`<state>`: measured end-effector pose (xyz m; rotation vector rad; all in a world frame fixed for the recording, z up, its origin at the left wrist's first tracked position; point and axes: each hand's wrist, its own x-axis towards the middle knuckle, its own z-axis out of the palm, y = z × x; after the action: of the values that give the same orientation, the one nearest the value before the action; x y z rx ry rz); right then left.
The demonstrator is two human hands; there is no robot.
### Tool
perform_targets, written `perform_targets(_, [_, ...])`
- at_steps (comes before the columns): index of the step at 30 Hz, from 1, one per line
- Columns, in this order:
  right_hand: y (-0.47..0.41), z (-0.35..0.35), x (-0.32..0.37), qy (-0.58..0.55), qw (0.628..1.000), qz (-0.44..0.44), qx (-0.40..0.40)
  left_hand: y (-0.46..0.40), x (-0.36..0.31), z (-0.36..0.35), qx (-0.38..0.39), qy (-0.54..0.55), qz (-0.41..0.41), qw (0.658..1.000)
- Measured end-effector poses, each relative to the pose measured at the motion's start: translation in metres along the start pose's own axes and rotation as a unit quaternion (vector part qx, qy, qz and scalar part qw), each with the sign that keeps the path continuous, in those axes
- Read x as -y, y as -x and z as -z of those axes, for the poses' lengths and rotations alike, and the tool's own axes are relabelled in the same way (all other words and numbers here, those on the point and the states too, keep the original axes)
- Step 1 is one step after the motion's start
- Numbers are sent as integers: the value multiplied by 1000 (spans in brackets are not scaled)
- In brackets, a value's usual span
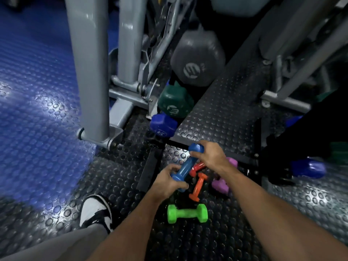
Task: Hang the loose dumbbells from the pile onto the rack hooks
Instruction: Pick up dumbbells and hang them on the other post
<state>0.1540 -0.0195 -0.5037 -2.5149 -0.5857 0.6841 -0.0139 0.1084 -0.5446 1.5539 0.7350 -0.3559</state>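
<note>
Big grey rack [88,72] fills the back, with a dark grey dumbbell [197,55], a green 3 [175,104] and a blue 5 [162,125] already sitting on it. Pickup step here: left hand [165,182] and right hand [209,155] each grip 1 end of the blue dumbbell [185,167], just above the pile of orange [198,186], purple [221,184] and lime ones [187,213]. Next, I'd guess, it needs lifting to a free hook.

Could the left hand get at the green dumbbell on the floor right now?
Probably not straight away: the left hand and right hand both grip the blue dumbbell. The green dumbbell itself lies uncovered, just below.
</note>
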Motion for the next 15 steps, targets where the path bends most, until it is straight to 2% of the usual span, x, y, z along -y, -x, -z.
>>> perform_targets(10, [70, 101, 61, -17, 994, -28, -102, 90, -114, 40, 35, 103, -73, 991])
perform_targets(15, [105, 152, 98, -31, 991, -13, -132, 139, -159, 48, 19, 137, -110, 984])
